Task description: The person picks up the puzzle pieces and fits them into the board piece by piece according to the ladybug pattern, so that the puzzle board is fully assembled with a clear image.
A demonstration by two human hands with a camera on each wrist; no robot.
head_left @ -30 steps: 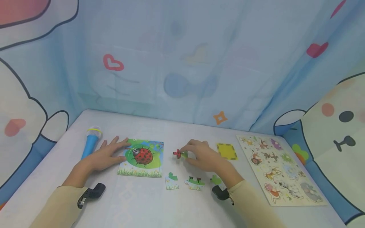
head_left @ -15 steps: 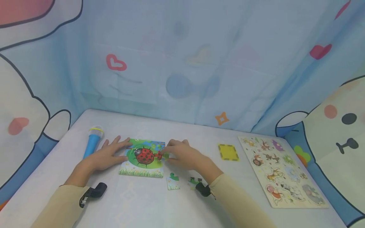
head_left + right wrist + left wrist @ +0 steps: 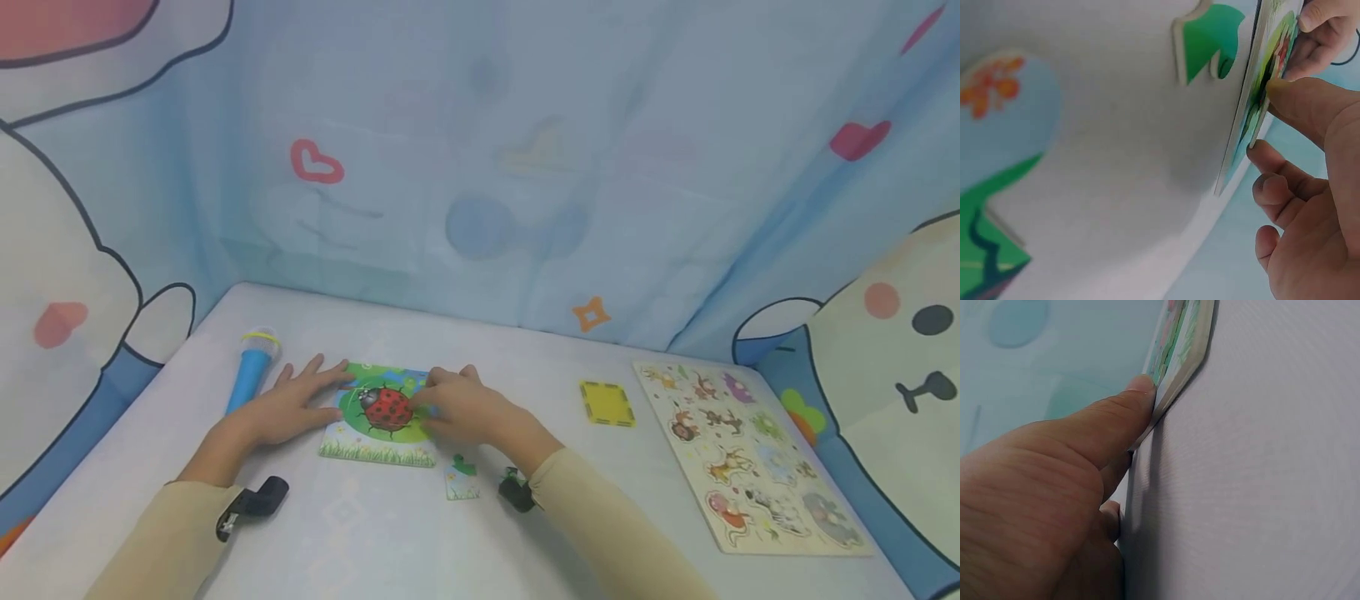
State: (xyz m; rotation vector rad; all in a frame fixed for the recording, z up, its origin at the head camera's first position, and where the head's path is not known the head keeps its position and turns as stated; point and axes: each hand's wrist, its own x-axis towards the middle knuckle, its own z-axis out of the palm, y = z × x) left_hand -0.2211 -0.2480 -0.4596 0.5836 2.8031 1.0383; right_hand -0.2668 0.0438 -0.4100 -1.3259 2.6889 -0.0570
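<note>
A square ladybug jigsaw puzzle (image 3: 375, 454) lies on the white table in front of me. My left hand (image 3: 281, 412) rests along its left side with the fingers spread; in the left wrist view the thumb touches the puzzle's edge. Over the puzzle's right side, my right hand (image 3: 465, 408) pinches a puzzle piece (image 3: 1262, 122) between thumb and index finger. That piece sits right at the board's surface and is mostly hidden by the hand in the head view. A loose grass-and-green puzzle piece (image 3: 461, 483) lies just in front of the board.
Another loose piece (image 3: 512, 475) is partly covered by the right wrist camera. A blue toy microphone (image 3: 251, 371) lies left of the puzzle. Farther right are a yellow square tile (image 3: 607, 404) and a wooden animal puzzle board (image 3: 750, 544). A printed blue curtain (image 3: 420, 275) hangs behind the table.
My right hand has moved left with the pinched puzzle piece, from beside the ladybug puzzle onto its right side. My left hand has stayed at the puzzle's left side.
</note>
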